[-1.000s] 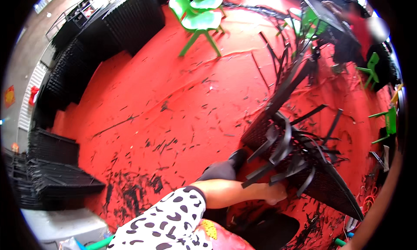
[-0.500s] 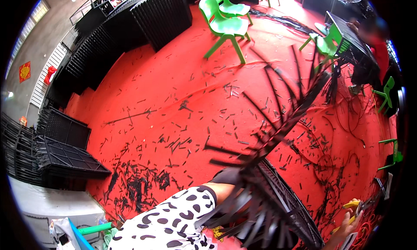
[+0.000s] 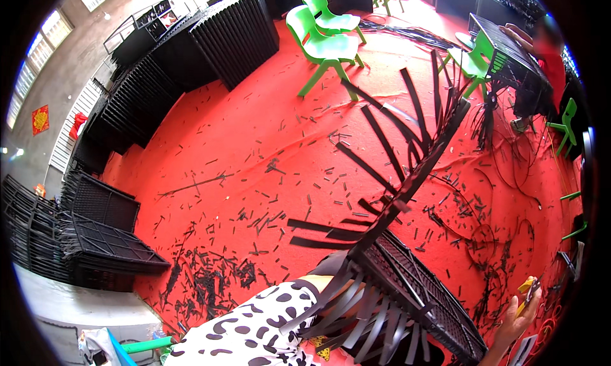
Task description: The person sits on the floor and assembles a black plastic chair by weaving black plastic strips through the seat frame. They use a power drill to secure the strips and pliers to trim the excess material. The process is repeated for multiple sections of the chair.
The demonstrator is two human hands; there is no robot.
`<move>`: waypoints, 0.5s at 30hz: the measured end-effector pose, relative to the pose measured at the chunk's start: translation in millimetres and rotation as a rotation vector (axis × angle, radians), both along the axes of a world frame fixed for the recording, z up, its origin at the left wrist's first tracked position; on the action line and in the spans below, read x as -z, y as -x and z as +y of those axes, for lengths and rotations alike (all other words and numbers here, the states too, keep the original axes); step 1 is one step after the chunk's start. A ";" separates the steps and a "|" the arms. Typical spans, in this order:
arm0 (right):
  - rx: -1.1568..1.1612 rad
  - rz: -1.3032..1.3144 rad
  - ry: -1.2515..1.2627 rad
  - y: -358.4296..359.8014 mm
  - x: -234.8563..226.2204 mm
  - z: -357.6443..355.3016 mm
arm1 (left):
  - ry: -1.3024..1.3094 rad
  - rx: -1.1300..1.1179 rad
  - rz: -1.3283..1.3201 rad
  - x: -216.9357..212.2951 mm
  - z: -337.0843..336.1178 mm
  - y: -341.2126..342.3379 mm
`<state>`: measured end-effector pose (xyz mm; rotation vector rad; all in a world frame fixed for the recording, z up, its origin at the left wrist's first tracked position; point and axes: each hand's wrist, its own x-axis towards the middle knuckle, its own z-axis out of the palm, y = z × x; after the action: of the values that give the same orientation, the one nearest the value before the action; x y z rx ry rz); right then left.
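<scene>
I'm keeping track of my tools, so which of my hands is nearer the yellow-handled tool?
Right. The right hand holds the yellow-handled tool. The left hand is hidden; its spotted sleeve reaches to the black strips, well left of the tool.

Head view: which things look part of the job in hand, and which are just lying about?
Apparently in use: yellow-handled tool in the right hand; black woven panel; its loose strips.

Apparently just about: scattered black scraps; stacked black panels, upper left; two empty green chairs.
</scene>
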<state>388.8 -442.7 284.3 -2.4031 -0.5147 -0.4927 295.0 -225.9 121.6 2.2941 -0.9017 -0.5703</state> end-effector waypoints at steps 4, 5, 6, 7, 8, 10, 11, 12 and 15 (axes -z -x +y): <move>-0.059 -0.131 0.199 -17.2 -26.5 20.5 | 0.013 0.005 0.004 -0.8 -1.3 -0.2; -0.060 -0.150 0.209 -23.2 -28.5 21.8 | 0.017 0.004 0.007 -0.3 -1.1 0.0; -0.062 -0.169 0.219 -29.6 -30.0 22.6 | 0.020 0.002 0.009 -0.5 -1.8 -0.3; -0.070 -0.204 0.245 -37.5 -30.2 21.8 | 0.027 0.002 0.008 -0.6 -2.2 -0.4; -0.072 -0.197 0.246 -43.6 -30.3 23.6 | 0.026 0.002 0.011 -0.8 -1.3 -0.2; -0.079 -0.185 0.250 -54.4 -30.9 30.5 | 0.031 -0.003 0.012 -1.2 -0.6 0.5; -0.091 -0.171 0.251 -58.0 -30.7 34.6 | 0.036 0.001 0.019 -1.1 -1.3 1.5; -0.101 -0.185 0.270 -62.7 -29.6 35.9 | 0.042 0.001 0.025 -1.1 -2.3 1.2; -0.134 -0.225 0.298 -79.9 -27.3 30.8 | 0.075 0.002 0.029 -4.7 -5.5 0.4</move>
<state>468.7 -412.0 311.6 -2.5842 -0.8972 -0.6708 294.6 -231.4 126.3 2.2127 -0.8972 -0.5601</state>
